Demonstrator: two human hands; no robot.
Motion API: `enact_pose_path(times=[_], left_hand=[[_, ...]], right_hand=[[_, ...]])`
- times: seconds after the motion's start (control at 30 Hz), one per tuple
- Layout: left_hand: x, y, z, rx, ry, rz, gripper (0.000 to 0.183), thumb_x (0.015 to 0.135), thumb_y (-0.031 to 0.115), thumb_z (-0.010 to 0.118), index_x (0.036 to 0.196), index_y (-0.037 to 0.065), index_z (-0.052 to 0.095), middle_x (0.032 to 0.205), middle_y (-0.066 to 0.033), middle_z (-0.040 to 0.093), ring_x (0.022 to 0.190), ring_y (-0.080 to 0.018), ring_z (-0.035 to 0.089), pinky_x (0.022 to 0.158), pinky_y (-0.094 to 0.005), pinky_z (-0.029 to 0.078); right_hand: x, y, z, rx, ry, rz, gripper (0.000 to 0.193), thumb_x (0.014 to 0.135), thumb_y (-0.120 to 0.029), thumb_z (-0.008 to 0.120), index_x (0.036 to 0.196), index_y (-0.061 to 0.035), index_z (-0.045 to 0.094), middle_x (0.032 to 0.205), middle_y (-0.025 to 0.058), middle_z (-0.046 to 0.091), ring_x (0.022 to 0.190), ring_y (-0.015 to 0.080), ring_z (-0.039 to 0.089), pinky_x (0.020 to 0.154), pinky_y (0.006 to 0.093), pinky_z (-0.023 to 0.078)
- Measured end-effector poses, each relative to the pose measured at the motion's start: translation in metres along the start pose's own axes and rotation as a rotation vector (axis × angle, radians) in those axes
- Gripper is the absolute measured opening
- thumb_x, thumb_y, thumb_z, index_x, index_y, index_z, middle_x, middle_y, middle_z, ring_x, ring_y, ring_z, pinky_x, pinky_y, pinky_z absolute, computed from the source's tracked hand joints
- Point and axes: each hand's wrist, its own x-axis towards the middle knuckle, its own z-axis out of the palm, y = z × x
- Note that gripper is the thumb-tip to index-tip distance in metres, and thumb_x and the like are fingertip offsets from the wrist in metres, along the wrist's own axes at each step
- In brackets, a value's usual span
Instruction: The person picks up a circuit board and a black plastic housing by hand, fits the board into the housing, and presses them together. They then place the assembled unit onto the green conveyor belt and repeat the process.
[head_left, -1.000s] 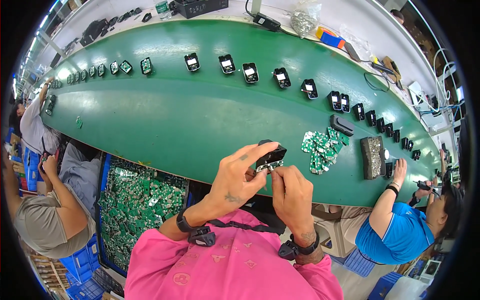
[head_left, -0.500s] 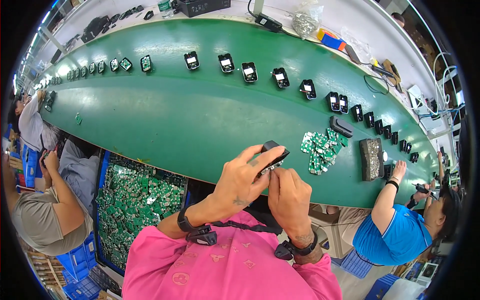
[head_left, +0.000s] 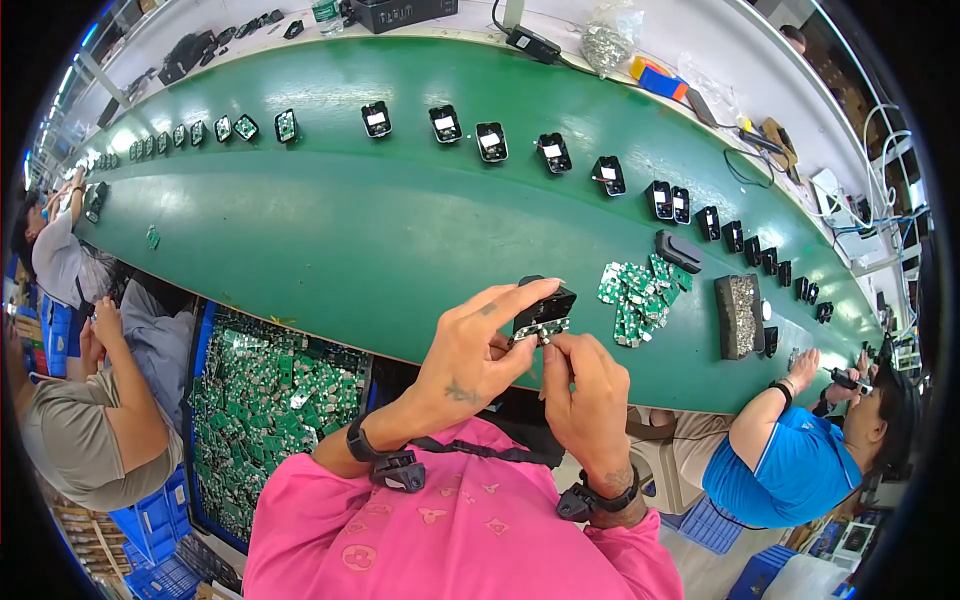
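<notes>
Above the near edge of the green bench, my left hand (head_left: 478, 350) is closed around a small black plastic housing (head_left: 540, 305), holding it tilted. A circuit board (head_left: 546, 328) with silver parts shows at the housing's lower edge. My right hand (head_left: 588, 385) is pinched against the lower side of that board. Whatever lies between its fingertips is too small to make out. To the right of my hands lies a loose pile of green circuit boards (head_left: 640, 300), with a black oblong case (head_left: 679, 251) just beyond it.
A row of open black housings (head_left: 491, 142) runs along the green bench (head_left: 330, 215). A dark box of small metal parts (head_left: 738, 315) stands at right. Lower left is a blue-edged bin of circuit boards (head_left: 280, 400). A co-worker in blue (head_left: 790, 465) sits at right; others sit at left.
The housing has turned in my left hand, so its board edge now faces me more openly. My right fingers have shifted slightly and uncovered more of the board.
</notes>
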Motion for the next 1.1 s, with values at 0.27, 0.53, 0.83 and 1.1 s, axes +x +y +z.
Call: enact_pose_path(times=[0.27, 0.53, 0.83, 1.1], left_hand=[[0.000, 0.001, 0.004, 0.094, 0.014, 0.058, 0.056, 0.082, -0.008, 0.062, 0.135, 0.008, 0.060, 0.124, -0.0118, 0.063, 0.077, -0.0084, 0.063, 0.059, -0.0228, 0.054], [0.001, 0.002, 0.007, 0.119, 0.008, 0.060, 0.056, 0.081, -0.008, 0.063, 0.134, 0.010, 0.062, 0.121, -0.0129, 0.063, 0.075, -0.0116, 0.062, 0.058, -0.0243, 0.052], [0.004, -0.006, 0.011, 0.257, -0.030, 0.122, 0.054, 0.081, -0.008, 0.061, 0.132, 0.010, 0.062, 0.120, -0.0154, 0.063, 0.082, -0.0152, 0.068, 0.065, -0.0253, 0.057], [0.007, -0.030, 0.014, -0.469, -0.014, -0.313, 0.054, 0.087, -0.006, 0.062, 0.140, 0.000, 0.050, 0.125, -0.0149, 0.061, 0.089, -0.0172, 0.070, 0.074, -0.0272, 0.062]], right_hand=[[0.002, 0.003, -0.004, -0.083, -0.022, -0.031, 0.009, 0.085, 0.000, 0.066, 0.091, -0.0019, 0.059, 0.075, 0.0132, 0.060, 0.061, 0.0327, 0.061, 0.054, 0.0415, 0.048], [0.005, 0.005, -0.011, -0.133, -0.055, -0.083, 0.010, 0.085, -0.001, 0.067, 0.089, -0.0023, 0.058, 0.074, 0.0129, 0.059, 0.061, 0.0326, 0.061, 0.054, 0.0419, 0.048], [0.002, 0.008, -0.006, -0.173, -0.074, -0.098, 0.009, 0.084, 0.000, 0.066, 0.087, -0.0021, 0.058, 0.072, 0.0122, 0.057, 0.060, 0.0320, 0.061, 0.053, 0.0413, 0.048], [-0.001, 0.023, -0.002, -0.053, 0.086, 0.196, 0.014, 0.092, -0.011, 0.068, 0.092, -0.0001, 0.059, 0.079, 0.0139, 0.063, 0.060, 0.0301, 0.062, 0.054, 0.0375, 0.049]])
